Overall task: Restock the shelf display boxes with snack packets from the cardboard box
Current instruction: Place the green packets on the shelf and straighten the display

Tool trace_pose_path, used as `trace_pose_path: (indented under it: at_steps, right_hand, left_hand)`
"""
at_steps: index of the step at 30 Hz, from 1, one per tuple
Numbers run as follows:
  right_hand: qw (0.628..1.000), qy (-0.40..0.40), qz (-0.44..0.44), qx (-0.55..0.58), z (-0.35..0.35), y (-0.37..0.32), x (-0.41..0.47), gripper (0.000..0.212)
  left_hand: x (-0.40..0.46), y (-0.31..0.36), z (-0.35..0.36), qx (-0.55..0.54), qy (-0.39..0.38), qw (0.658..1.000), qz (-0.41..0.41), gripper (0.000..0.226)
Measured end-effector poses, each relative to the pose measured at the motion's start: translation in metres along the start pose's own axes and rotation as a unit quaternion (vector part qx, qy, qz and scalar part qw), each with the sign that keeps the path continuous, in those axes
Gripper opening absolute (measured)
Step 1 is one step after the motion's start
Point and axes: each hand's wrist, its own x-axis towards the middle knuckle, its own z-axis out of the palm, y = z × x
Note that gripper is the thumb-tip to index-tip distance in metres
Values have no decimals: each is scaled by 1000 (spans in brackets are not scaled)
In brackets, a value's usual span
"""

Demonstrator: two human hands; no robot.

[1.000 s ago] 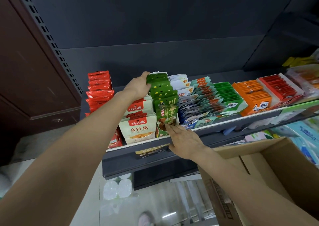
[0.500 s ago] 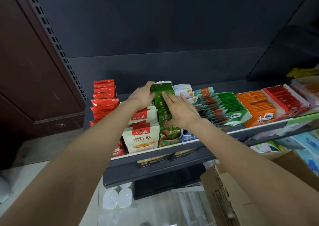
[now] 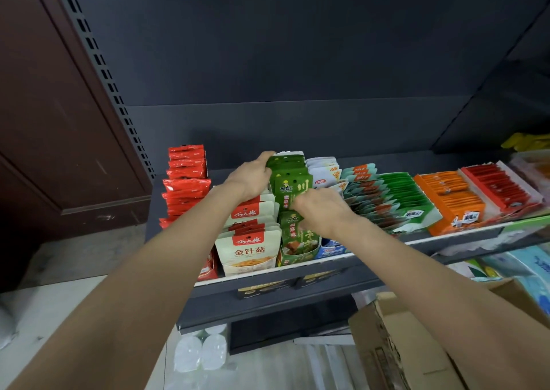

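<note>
On the dark metal shelf (image 3: pixel 297 285), the left hand (image 3: pixel 250 178) curls its fingers around the back of the upright row of green foil snack packets (image 3: pixel 290 187), while the right hand (image 3: pixel 323 211), fingers bent, seems to pinch the front packets just beneath its fingertips.

Green snack packets (image 3: pixel 290 187) upright in shelf display box (image 3: pixel 299 254); cardboard box (image 3: pixel 395 339) below.
</note>
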Motion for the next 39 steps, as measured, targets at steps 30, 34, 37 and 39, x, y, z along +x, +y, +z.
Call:
trace_pose_path:
  at_steps: [30, 34, 37, 39]
  right_hand:
    - [983, 104, 45, 141, 17, 7, -12, 94]
    - [988, 73, 43, 126, 15, 8, -13, 106]
    - [987, 76, 99, 106, 13, 5, -14, 109]
    - [976, 153, 147, 52, 14, -3, -19, 95]
  left_hand:
    - [-5, 20, -2, 19, 17, 997, 72, 33]
    - [-2, 27, -6, 104, -74, 990, 63, 31]
    - [-2, 28, -3, 141, -142, 978, 55, 36]
    - [-3, 26, -5, 125, -120, 983, 61, 37]
